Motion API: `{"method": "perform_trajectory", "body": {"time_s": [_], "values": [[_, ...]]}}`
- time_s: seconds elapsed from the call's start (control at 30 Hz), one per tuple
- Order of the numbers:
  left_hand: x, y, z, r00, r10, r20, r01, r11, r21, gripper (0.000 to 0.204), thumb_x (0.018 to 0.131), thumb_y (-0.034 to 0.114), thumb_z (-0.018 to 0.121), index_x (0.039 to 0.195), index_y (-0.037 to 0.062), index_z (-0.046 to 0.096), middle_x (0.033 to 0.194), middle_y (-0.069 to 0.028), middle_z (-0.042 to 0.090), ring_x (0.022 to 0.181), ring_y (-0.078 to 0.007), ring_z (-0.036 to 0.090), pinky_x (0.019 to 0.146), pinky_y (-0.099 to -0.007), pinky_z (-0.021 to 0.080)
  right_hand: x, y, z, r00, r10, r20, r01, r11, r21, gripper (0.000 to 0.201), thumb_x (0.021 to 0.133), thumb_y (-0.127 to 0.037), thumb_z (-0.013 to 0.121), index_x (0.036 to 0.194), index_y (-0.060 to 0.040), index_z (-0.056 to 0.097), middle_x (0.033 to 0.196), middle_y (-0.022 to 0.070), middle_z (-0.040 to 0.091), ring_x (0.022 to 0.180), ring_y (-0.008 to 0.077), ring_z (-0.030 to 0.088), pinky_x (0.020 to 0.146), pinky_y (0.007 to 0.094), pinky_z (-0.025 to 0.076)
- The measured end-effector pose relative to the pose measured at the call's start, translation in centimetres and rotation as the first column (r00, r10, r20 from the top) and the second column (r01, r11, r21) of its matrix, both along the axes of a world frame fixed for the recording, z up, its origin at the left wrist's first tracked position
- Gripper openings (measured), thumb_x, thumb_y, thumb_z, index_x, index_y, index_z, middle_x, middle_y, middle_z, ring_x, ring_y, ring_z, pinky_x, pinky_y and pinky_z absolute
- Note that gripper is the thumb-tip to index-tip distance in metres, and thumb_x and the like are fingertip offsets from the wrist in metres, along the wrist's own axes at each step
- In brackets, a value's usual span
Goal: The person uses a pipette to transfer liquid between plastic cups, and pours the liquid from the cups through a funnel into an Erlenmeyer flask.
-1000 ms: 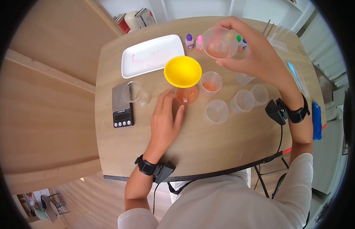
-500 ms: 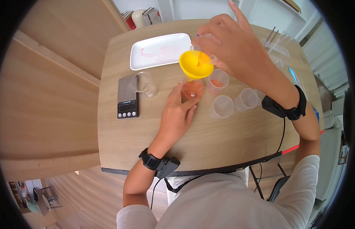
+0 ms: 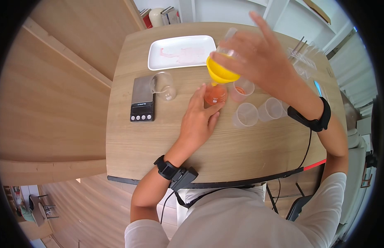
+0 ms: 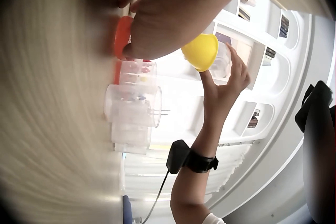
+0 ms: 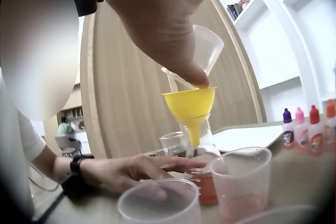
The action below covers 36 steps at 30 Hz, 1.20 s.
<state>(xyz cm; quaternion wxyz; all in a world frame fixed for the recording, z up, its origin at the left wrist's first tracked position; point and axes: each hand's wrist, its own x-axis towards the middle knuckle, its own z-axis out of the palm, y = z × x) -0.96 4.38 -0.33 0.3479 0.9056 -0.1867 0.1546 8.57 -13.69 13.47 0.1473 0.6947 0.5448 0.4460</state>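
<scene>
My right hand [image 3: 260,56] grips a clear plastic cup [image 5: 209,45], tipped mouth-down over a yellow funnel [image 3: 221,73]. In the right wrist view the cup's lower edge is right at the funnel's rim. The funnel's stem points into a small glass flask [image 3: 215,96] with orange-red liquid and white markings. Down on the table, my left hand [image 3: 197,126] holds the flask's base, fingers on one side and thumb on the other. Close to the flask's right stands a clear cup [image 5: 241,182] with a little reddish liquid at its bottom.
Several clear cups [image 3: 245,115] stand to the right. A digital scale [image 3: 142,108] and a glass beaker [image 3: 164,84] are at left, with a white tray [image 3: 152,58] behind them. Coloured dropper bottles [image 5: 315,132] and a clear rack [image 3: 304,64] are farther back.
My right hand has carried the cup left to the funnel and turned it over, pouring orange liquid half a second ago. My left hand has closed in on the flask's base.
</scene>
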Motion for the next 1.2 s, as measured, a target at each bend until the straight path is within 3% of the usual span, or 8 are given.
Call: {"method": "perform_trajectory", "body": {"time_s": [0.1, 0.17, 0.2, 0.37, 0.47, 0.67, 0.9, 1.2], "values": [[-0.1, -0.2, 0.1, 0.998, -0.018, -0.066, 0.016, 0.999, -0.032, 0.034, 0.08, 0.007, 0.069, 0.113, 0.0143, 0.07, 0.147, -0.0267, 0.035, 0.133, -0.0415, 0.04, 0.105, -0.0431, 0.041, 0.4, -1.5, 0.9, 0.923, -0.069, -0.378, 0.13, 0.982, 0.14, 0.052, 0.067, -0.013, 0.073, 0.117, -0.0203, 0.063, 0.109, -0.0007, 0.059, 0.108, 0.0225, 0.051, 0.113, 0.0459, 0.032], [-0.2, -0.1, 0.1, 0.996, -0.005, -0.089, 0.005, 1.0, -0.001, 0.037, 0.08, 0.009, 0.07, 0.117, 0.0156, 0.069, 0.15, -0.0245, 0.032, 0.134, -0.04, 0.039, 0.104, -0.0424, 0.041, 0.8, -2.7, 1.2, 0.729, 0.029, -0.683, 0.301, 0.884, 0.359, 0.054, 0.07, -0.014, 0.076, 0.121, -0.0175, 0.061, 0.111, 0.0009, 0.061, 0.107, 0.0249, 0.051, 0.103, 0.0383, 0.038], [-0.2, -0.2, 0.1, 0.996, -0.009, -0.087, 0.008, 1.0, -0.013, 0.037, 0.08, 0.009, 0.07, 0.117, 0.0156, 0.069, 0.15, -0.0245, 0.032, 0.134, -0.04, 0.039, 0.104, -0.0424, 0.041, 0.9, -3.5, 1.2, 0.731, 0.019, -0.682, 0.303, 0.887, 0.349, 0.054, 0.07, -0.014, 0.076, 0.121, -0.0175, 0.061, 0.111, 0.0009, 0.061, 0.107, 0.0249, 0.051, 0.103, 0.0383, 0.038], [-0.2, -0.1, 0.4, 0.993, 0.001, -0.119, 0.0, 1.0, 0.013, 0.041, 0.082, 0.01, 0.07, 0.122, 0.0189, 0.066, 0.15, -0.0241, 0.031, 0.135, -0.0375, 0.038, 0.107, -0.0411, 0.038, 2.8, -8.1, -1.6, 0.163, 0.099, -0.982, 0.623, 0.761, 0.18, 0.06, 0.078, -0.019, 0.074, 0.132, -0.0106, 0.052, 0.122, 0.0086, 0.059, 0.117, 0.021, 0.051, 0.103, 0.0348, 0.037], [-0.2, -0.2, 0.4, 0.996, 0.003, -0.088, -0.002, 1.0, 0.018, 0.039, 0.081, 0.009, 0.07, 0.119, 0.015, 0.067, 0.151, -0.0225, 0.031, 0.134, -0.0396, 0.038, 0.105, -0.0433, 0.041, 4.0, -9.5, -3.7, 0.046, 0.001, -0.999, 0.676, 0.736, 0.032, 0.063, 0.077, -0.017, 0.074, 0.134, -0.0076, 0.049, 0.123, 0.0094, 0.058, 0.117, 0.0222, 0.053, 0.102, 0.0344, 0.038], [-0.2, -0.2, 0.5, 0.995, 0.008, -0.104, -0.008, 1.0, 0.007, 0.042, 0.081, 0.01, 0.071, 0.122, 0.0175, 0.066, 0.15, -0.0243, 0.032, 0.134, -0.038, 0.039, 0.107, -0.0422, 0.038, 4.4, -10.7, -7.1, 0.279, -0.119, -0.953, 0.483, 0.875, 0.032, 0.067, 0.071, -0.028, 0.081, 0.13, -0.0103, 0.054, 0.124, 0.0078, 0.062, 0.122, 0.0263, 0.049, 0.103, 0.0399, 0.038], [-0.2, -0.2, 0.5, 0.993, 0.016, -0.118, -0.017, 1.0, -0.005, 0.042, 0.08, 0.01, 0.071, 0.122, 0.0173, 0.066, 0.15, -0.0246, 0.032, 0.134, -0.0385, 0.039, 0.107, -0.0422, 0.038, 2.8, -9.8, -6.2, 0.17, -0.178, -0.969, 0.495, 0.866, -0.072, 0.078, 0.065, -0.027, 0.085, 0.135, -0.0178, 0.053, 0.143, 0.0062, 0.048, 0.14, 0.039, 0.021, 0.111, 0.0508, 0.029], [-0.2, 0.0, 0.3, 0.998, 0.012, -0.055, -0.011, 1.0, 0.018, 0.039, 0.08, 0.009, 0.071, 0.119, 0.0126, 0.066, 0.15, -0.0265, 0.029, 0.134, -0.0408, 0.038, 0.104, -0.0428, 0.041, 2.3, -6.3, -7.1, 0.455, -0.243, -0.857, 0.23, 0.962, -0.151, 0.073, 0.062, -0.027, 0.086, 0.128, -0.0155, 0.058, 0.15, 0.0054, 0.04, 0.144, 0.0382, 0.016, 0.116, 0.0527, 0.018]]}}
